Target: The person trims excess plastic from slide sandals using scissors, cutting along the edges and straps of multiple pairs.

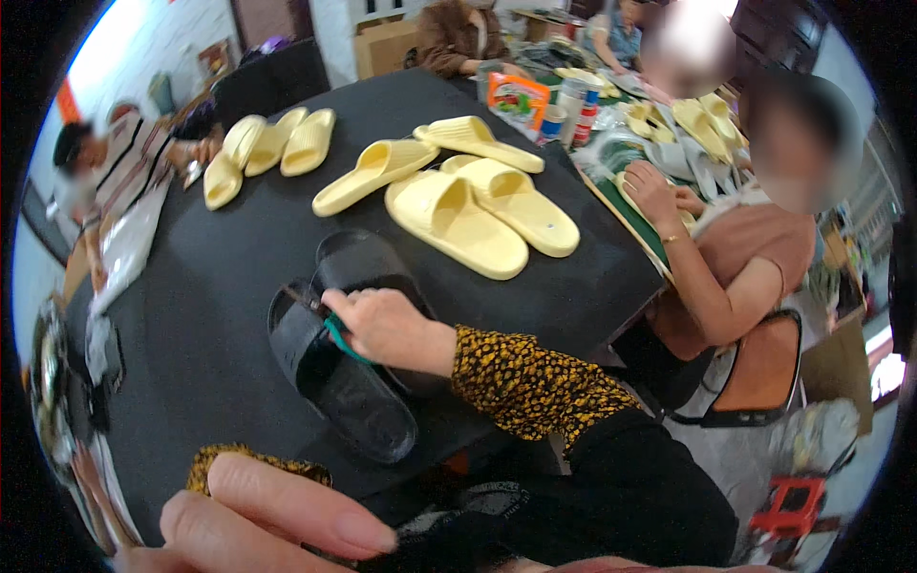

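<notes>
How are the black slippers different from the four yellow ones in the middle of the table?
Colour: the black slippers are dark, but the yellow slippers are pale and bright.
Number: there are two black slippers and four yellow slippers.
Hands: the right hand, gripping a green thing, is over the black slippers; no hand is on those yellow slippers.
Both kinds have a wide strap and lie on the table.

From my end I see the right sleeve (535, 380) patterned at the forearm, small mustard blotches on black, turning plain black past the table's (191, 382) near edge. Matching cloth (212, 462) shows behind the left hand (253, 520). Lower down, black clothing (564, 520) bears what seems a pale grey marking (489, 497), though blurred.
</notes>
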`<action>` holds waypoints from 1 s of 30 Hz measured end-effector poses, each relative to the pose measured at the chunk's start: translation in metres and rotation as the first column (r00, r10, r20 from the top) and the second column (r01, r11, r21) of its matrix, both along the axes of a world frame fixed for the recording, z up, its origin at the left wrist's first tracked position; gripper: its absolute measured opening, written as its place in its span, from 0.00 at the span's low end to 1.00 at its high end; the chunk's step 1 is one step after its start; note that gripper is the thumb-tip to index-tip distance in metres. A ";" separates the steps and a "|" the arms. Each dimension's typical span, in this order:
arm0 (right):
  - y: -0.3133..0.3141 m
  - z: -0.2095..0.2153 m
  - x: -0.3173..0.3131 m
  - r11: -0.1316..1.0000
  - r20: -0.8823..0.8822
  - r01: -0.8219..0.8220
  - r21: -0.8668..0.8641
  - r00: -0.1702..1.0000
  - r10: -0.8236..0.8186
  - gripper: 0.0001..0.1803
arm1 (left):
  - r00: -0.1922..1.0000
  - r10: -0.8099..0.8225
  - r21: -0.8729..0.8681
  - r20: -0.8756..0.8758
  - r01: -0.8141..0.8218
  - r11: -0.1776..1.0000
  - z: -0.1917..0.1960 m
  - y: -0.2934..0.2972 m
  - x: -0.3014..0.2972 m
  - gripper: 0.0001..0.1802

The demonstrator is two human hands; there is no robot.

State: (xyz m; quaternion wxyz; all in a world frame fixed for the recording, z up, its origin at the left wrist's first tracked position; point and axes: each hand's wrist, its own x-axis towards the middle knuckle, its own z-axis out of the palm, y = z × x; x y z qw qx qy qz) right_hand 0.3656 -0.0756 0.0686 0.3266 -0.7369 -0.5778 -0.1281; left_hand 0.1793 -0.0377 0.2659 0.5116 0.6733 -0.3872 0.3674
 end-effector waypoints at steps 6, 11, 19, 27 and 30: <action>0.002 0.010 -0.008 0.999 -0.037 -0.044 0.028 0.998 0.046 0.20 | 0.983 0.161 -0.056 -0.086 -0.167 0.984 0.003 0.004 -0.044 0.23; -0.001 0.010 -0.010 0.998 -0.048 -0.056 0.020 0.997 0.057 0.20 | 0.967 0.229 -0.059 -0.116 -0.237 0.970 0.012 0.013 -0.059 0.23; -0.005 0.009 -0.010 1.000 -0.057 -0.020 -0.010 0.998 0.020 0.21 | 0.935 0.262 -0.046 -0.240 -0.280 0.959 0.031 0.026 -0.082 0.23; 0.010 0.014 -0.003 0.999 -0.043 -0.042 -0.003 0.998 0.042 0.22 | 0.907 0.161 -0.112 -0.390 -0.220 0.969 0.038 0.020 -0.075 0.23; 0.001 0.017 -0.008 0.999 -0.050 -0.045 0.000 0.998 0.045 0.21 | 0.896 0.132 -0.120 -0.425 -0.200 0.972 0.045 0.019 -0.076 0.23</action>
